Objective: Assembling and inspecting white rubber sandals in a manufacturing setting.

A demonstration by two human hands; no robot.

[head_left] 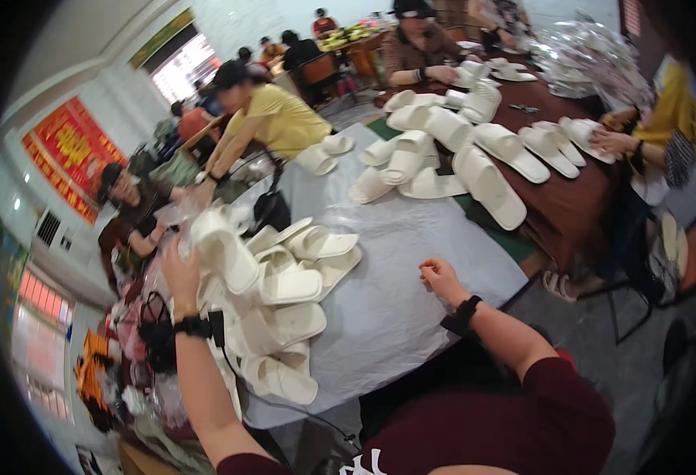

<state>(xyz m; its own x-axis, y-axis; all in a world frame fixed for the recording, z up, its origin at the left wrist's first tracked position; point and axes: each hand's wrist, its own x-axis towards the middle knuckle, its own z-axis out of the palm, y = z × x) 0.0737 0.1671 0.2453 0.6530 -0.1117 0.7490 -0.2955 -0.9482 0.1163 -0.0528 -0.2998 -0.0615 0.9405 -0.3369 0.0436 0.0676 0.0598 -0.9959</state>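
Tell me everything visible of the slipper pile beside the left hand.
The slipper pile is a loose heap of off-white slippers with broad straps and thick soles, apparently foam or soft plastic. They overlap at varied angles, several tilted, on the left part of the pale table covering. The left hand is at its left edge; contact is unclear.

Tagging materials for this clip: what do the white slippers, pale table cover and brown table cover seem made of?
White slippers: probably moulded foam or rubbery plastic, matt; thick soles with a textured surface suggest it. Pale table cover: perhaps plastic sheeting, faintly shiny, with fine creases. Brown table cover: likely fabric, dull, draping downward; fibre unclear.
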